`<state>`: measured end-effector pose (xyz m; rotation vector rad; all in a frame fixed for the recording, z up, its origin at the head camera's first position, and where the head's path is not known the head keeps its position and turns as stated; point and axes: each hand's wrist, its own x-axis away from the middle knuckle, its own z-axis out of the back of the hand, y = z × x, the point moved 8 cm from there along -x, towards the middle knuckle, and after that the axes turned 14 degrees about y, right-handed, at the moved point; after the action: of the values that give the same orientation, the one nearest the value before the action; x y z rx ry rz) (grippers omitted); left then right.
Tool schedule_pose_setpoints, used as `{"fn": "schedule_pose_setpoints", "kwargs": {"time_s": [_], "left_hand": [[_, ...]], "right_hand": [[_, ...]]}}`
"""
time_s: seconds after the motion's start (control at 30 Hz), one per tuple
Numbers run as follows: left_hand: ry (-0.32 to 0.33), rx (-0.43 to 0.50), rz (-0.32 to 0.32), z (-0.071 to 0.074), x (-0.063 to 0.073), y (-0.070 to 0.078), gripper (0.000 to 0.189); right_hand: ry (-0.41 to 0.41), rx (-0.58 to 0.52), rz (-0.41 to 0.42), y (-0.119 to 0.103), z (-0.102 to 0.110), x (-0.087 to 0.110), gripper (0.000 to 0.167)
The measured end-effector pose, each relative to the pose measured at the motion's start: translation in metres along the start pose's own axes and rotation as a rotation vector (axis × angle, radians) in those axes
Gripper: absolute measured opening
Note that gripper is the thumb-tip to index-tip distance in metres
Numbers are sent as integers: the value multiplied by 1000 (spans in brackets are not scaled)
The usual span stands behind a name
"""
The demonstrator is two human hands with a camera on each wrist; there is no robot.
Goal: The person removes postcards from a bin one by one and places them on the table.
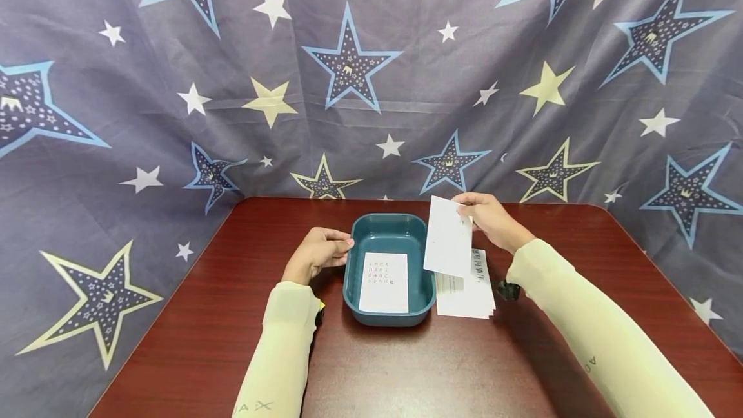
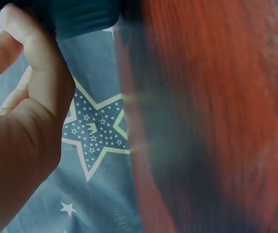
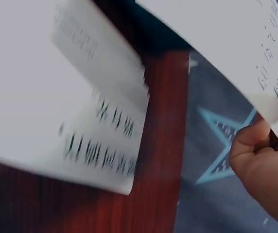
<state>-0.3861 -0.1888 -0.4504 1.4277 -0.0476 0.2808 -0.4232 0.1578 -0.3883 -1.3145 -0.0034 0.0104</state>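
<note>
A deep teal tray [image 1: 390, 319] with rounded corners stands on the table. My left hand [image 1: 319, 254] holds its left rim; in the left wrist view the tray [image 2: 88, 19] shows above the thumb and fingers of that hand [image 2: 29, 107]. Inside the tray lies a white paper card [image 1: 383, 298] printed with rows of characters. Above the tray's right edge, my right hand [image 1: 490, 218] pinches another paper card [image 1: 448, 237] by its upper right corner. That card [image 3: 217, 43] bends slightly and bears printed writing. Beneath it, a loose stack of paper cards [image 1: 467, 302] lies right of the tray.
The reddish-brown table [image 1: 371, 373] has its far edge against a grey curtain [image 1: 395, 37] with star prints. A dark band [image 1: 508, 289] is on the right wrist, and a yellow and black object [image 1: 320, 311] is at the left one.
</note>
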Motion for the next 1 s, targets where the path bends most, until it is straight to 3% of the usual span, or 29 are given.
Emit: {"fn": "schedule_pose_setpoints", "kwargs": {"time_s": [0.2,0.37,0.6,0.73,0.87,1.0], "left_hand": [[-9,3,-6,-2,1,-1,35],[-11,5,-12,-1,1,1,36],[-21,6,-9,-2,1,1,36],[-13,-1,-7,-1,1,1,34],[-12,-2,-6,-1,2,1,33],[-13,1,-6,-1,3,1,35]], "right_hand": [[37,38,-60,26,25,-4,24],[-26,144,-96,44,29,-2,26],[-184,224,-66,59,21,3,21],[-209,278,-62,64,18,4,23],[-225,346,-47,67,15,4,37],[-254,463,49,66,7,7,51]]}}
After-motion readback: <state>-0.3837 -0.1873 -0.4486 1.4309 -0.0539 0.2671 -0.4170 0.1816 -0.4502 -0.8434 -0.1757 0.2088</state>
